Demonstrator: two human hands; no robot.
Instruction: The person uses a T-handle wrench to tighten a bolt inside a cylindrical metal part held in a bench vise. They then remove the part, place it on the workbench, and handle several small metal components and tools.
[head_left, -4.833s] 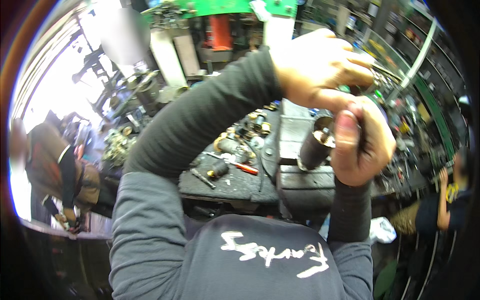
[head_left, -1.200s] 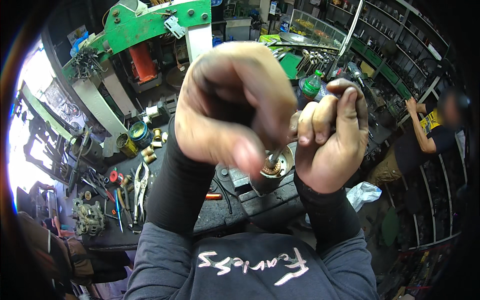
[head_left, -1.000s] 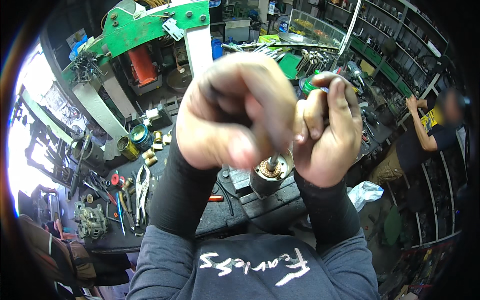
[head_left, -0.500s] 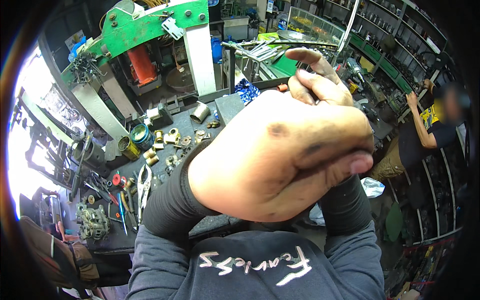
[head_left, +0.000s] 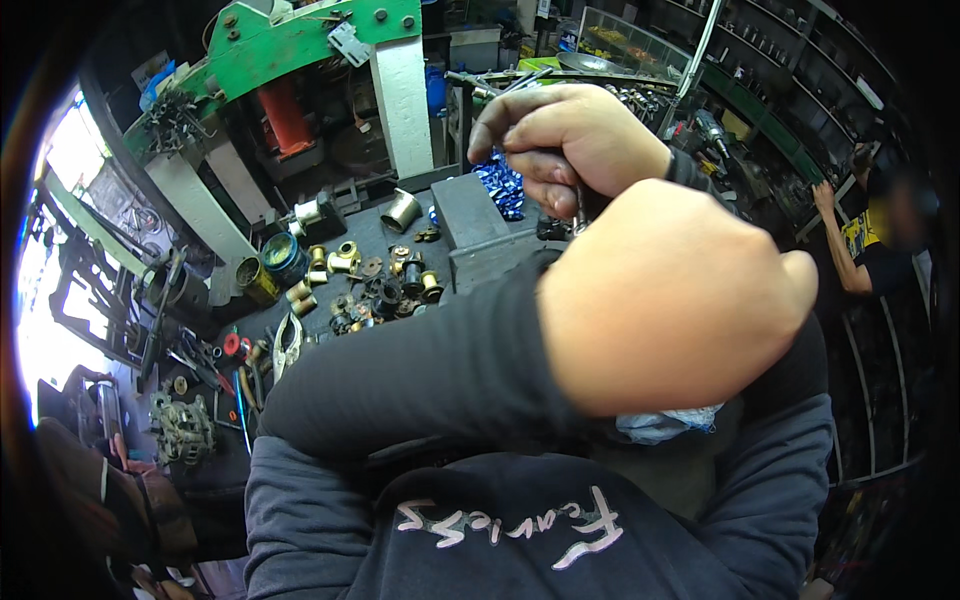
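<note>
My forearms cross in front of me. The left reaches across to the right, and my left hand [head_left: 670,300] is curled up with its back towards me. Its fingers are hidden on the far side, so I cannot see what they hold. Farther off and a little to the left, my right hand [head_left: 575,140] has bent fingers pinching a thin, shiny metal shank [head_left: 580,208]. The shank's lower part disappears behind my left hand. Just left of the hands sits a grey metal block [head_left: 468,212], with a blue patterned cloth [head_left: 500,188] beyond it.
Brass bushings [head_left: 345,258] and small worn parts lie across the dark bench, near locking pliers [head_left: 288,342] and an alternator [head_left: 182,428]. A green press frame [head_left: 300,50] stands at the back left. Another person [head_left: 870,225] is on the right beside shelving.
My left hand has swung right and turned its back to me. My right hand now shows more fully, farther left, with the metal shank visible at its fingers.
</note>
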